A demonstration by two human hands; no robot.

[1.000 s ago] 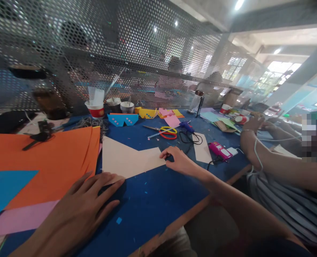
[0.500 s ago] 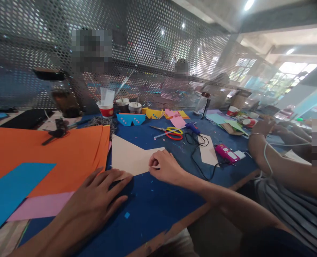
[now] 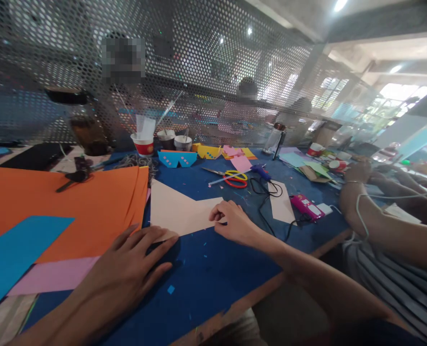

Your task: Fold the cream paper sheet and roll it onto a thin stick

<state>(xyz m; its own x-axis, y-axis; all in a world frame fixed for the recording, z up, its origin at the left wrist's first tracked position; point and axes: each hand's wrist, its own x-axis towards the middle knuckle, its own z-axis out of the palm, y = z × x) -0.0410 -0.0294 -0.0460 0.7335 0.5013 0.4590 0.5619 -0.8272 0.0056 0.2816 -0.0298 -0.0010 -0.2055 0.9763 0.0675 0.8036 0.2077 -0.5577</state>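
Observation:
A cream-coloured sheet of paper point(image 3: 177, 209) with a V-shaped notch in its far edge lies flat on the blue tabletop. My left hand point(image 3: 137, 259) rests palm down, fingers spread, its fingertips on the sheet's near left edge. At the sheet's right end is my right hand point(image 3: 237, 221), its fingers curled in towards the thumb. What those fingers hold, if anything, is hidden. Beyond the sheet lie scissors point(image 3: 235, 179) with red and yellow handles. A blue paper mask shape point(image 3: 177, 159) with pink squares stands behind it, near a similar yellow piece point(image 3: 209, 152).
Orange sheets point(image 3: 72, 202) and a blue sheet point(image 3: 22, 245) lie at left. To the right are a blue glue gun point(image 3: 262, 172) with a black cord, another cream piece point(image 3: 282, 204) and a magenta device point(image 3: 307, 206). Cups point(image 3: 143, 145) line the mesh partition. A co-worker's arm point(image 3: 382, 221) reaches in.
My right hand has slid a little to the right along the sheet, fingers still curled. My left hand stays in place on the paper.

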